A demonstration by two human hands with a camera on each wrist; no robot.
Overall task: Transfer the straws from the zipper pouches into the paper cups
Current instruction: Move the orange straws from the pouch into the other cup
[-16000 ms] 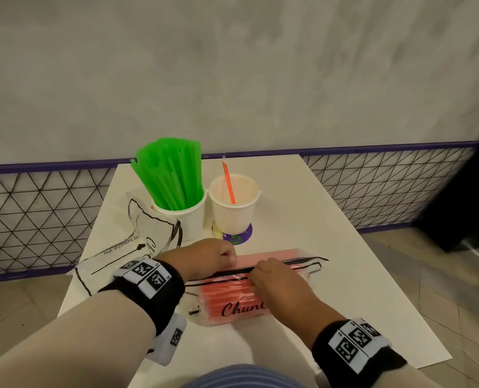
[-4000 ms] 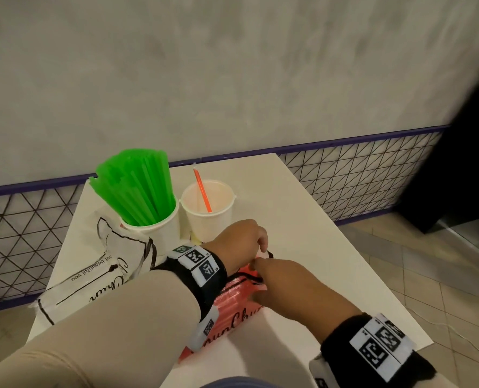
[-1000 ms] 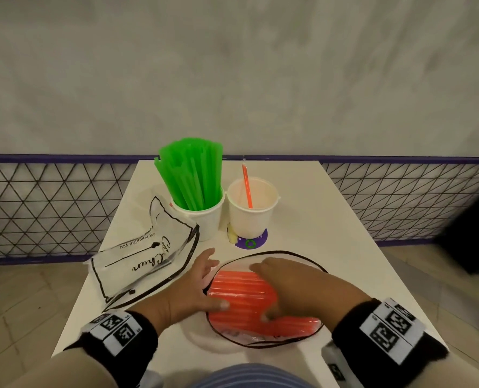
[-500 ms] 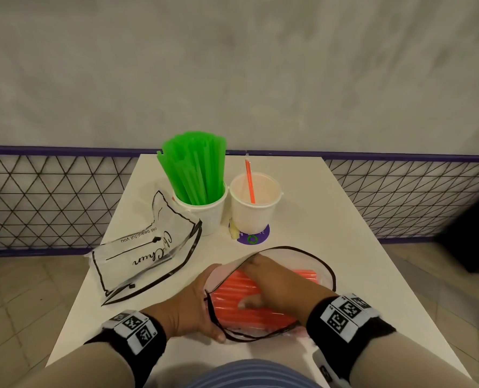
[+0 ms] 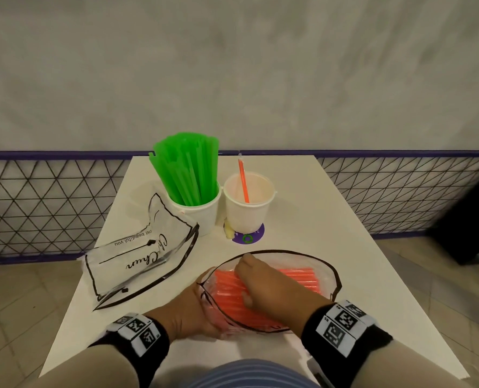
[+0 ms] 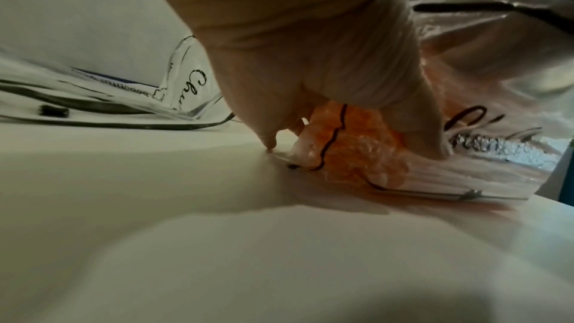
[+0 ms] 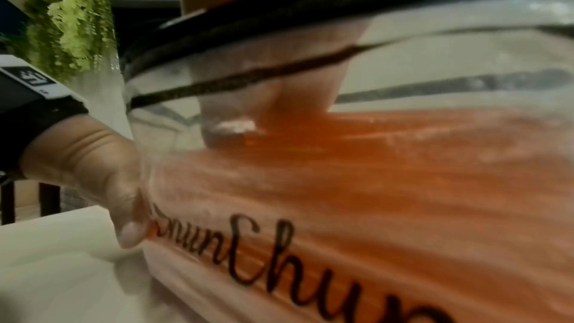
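Note:
A clear zipper pouch (image 5: 332, 271) lies open near the table's front edge, with orange straws (image 5: 299, 278) inside. My right hand (image 5: 263, 284) is in its mouth, fingers curled down over the straw bundle and thumb on the near side. My left hand (image 5: 193, 312) grips the pouch's left end; in the left wrist view its fingers (image 6: 310, 58) pinch the crumpled plastic (image 6: 357, 156). Behind stand two paper cups: the left cup (image 5: 202, 217) is packed with green straws (image 5: 188, 169), the right cup (image 5: 246, 214) holds one orange straw (image 5: 243, 180).
An empty clear pouch (image 5: 137, 261) lies at the left of the white table (image 5: 302, 191). A purple sticker (image 5: 249, 238) sits under the right cup. A purple-railed wire mesh fence (image 5: 400, 191) and a grey wall stand behind the table.
My right hand has gone deeper into the open pouch and curled over the orange straws. My left hand has stayed on the pouch's left end. The cups have not moved.

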